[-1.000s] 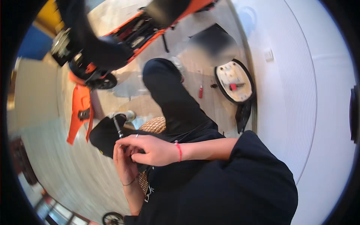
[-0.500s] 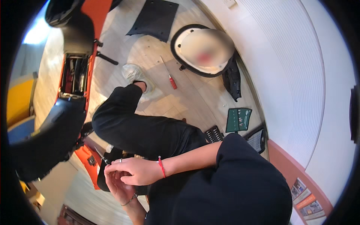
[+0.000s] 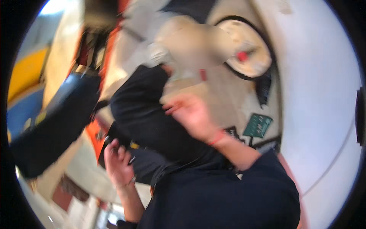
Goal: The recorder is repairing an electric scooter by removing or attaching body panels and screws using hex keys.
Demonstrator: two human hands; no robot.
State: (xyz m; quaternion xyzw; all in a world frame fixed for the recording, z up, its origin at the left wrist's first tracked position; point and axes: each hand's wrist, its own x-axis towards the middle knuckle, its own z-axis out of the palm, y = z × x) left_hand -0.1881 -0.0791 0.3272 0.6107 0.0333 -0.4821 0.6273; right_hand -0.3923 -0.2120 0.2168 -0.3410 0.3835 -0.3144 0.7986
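My left hand (image 3: 119,164) is raised beside the scooter (image 3: 100,129), its fingers curled round a thin dark hand tool (image 3: 132,160). Part of this tool sticks out at the palm side; its exact kind is blurred. My right hand (image 3: 192,116), with a red string bracelet, is in the air over my bent leg (image 3: 145,103), apart from the left. Its fingers are smeared but look loosely stretched out, and I see nothing in them. On the floor beyond lies a red screwdriver handle (image 3: 203,74).
An orange scooter with a dark seat (image 3: 57,126) stands at the left. A black-rimmed oval shell (image 3: 263,63) holds a small red thing (image 3: 242,56). Near the white wall (image 3: 312,95) lie a black panel piece (image 3: 263,89), a green tool sheet (image 3: 258,125) and a dark socket case (image 3: 231,131).
My right hand has left my left hand and moved right and up over my leg. My left hand keeps the tool. The view has swung and blurred.
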